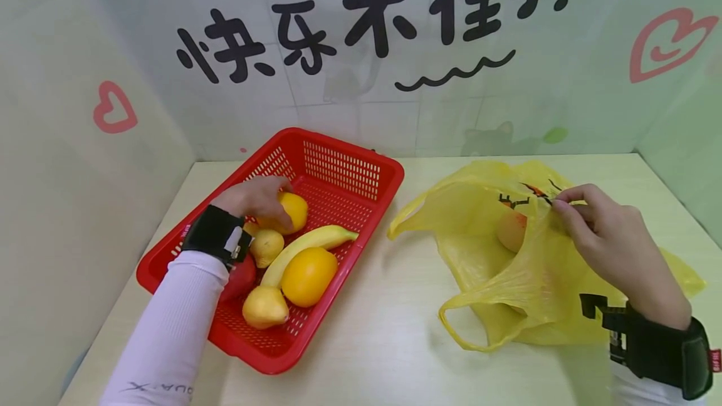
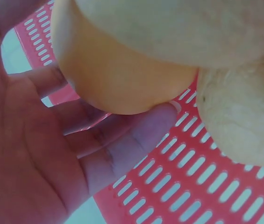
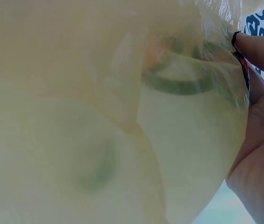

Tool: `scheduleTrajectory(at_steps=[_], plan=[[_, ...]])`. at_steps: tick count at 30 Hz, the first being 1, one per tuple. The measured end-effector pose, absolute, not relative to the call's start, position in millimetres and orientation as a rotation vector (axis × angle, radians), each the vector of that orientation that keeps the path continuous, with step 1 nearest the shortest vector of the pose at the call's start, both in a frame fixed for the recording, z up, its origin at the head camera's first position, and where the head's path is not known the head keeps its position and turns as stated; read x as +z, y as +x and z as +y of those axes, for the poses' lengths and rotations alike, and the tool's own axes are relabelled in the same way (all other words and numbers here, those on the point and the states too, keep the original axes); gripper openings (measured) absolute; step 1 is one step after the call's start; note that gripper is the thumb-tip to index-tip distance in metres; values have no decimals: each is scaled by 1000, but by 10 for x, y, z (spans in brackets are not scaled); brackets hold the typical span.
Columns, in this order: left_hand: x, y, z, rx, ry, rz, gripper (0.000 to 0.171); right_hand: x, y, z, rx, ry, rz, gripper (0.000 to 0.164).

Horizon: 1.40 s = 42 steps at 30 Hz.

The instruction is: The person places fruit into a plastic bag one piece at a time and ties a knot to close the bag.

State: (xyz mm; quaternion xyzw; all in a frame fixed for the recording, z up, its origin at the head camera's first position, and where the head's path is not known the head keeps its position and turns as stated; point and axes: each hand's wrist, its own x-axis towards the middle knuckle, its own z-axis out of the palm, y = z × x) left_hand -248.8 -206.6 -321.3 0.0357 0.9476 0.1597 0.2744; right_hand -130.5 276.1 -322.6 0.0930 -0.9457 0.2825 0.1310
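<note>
In the head view my left hand [image 1: 254, 198] reaches into the red basket [image 1: 361, 230] from its left side. Its fingers curl round an orange [image 1: 296, 208]; the left wrist view has fingertips against the underside of that orange [image 2: 122, 84]. Beside it lie a small yellow fruit [image 1: 267, 247] and a banana [image 1: 310, 243]. My right hand [image 1: 615, 243] pinches the edge of a yellow plastic bag [image 1: 462, 199] between thumb and forefinger, lifting that side. A peach-coloured round fruit [image 1: 511, 232] shows inside the bag. Printed bag film [image 3: 188, 140] fills most of the right wrist view.
Nearer the basket's front are another orange [image 1: 309, 276], a yellow pear-shaped fruit [image 1: 265, 307] and a red fruit [image 1: 239, 278], partly hidden by the left wrist. The pale table [image 1: 372, 331] runs between basket and bag. A printed wall [image 1: 361, 118] stands behind.
</note>
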Motion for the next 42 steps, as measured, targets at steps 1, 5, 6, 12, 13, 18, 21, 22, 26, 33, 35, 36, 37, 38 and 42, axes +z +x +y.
scheduleTrajectory(at_steps=[1,5,6,12,13,18,21,22,26,33,35,36,37,38,42], plan=[[-3216,-2490,-2069,429,108,2556,77,-3228,-1305,2762,822,269,-2745,21],[-3208,-2488,-2066,432,135,2609,77,-3230,-1305,2761,821,275,-2739,21],[-3201,-2488,-2064,431,142,2626,78,-3229,-1305,2759,819,276,-2738,21],[-3109,-2473,-2024,426,215,2711,79,-3228,-1301,2759,817,268,-2740,21],[-3079,-2461,-2010,430,237,2723,77,-3225,-1301,2761,818,265,-2742,21],[-2914,-2385,-1924,439,357,2763,73,-3218,-1302,2765,821,261,-2746,22],[-2818,-2331,-1841,468,424,2755,74,-3214,-1302,2766,821,261,-2745,22],[-2788,-2315,-1809,477,448,2751,74,-3213,-1302,2766,821,260,-2746,22],[-2683,-2252,-1666,530,537,2749,71,-3211,-1301,2771,818,257,-2752,22],[-2514,-2106,-1385,533,655,2759,70,-3215,-1291,2776,814,261,-2742,22],[-2471,-2059,-1313,525,681,2759,67,-3215,-1291,2773,813,269,-2737,21],[-2451,-2034,-1281,528,694,2756,66,-3216,-1294,2771,813,274,-2734,21],[-2432,-2014,-1247,532,706,2754,64,-3216,-1296,2769,812,277,-2733,21],[-2413,-1994,-1211,535,721,2754,63,-3217,-1299,2768,810,281,-2730,20],[-2371,-1952,-1069,551,799,2736,60,-3224,-1308,2774,816,290,-2723,20]])
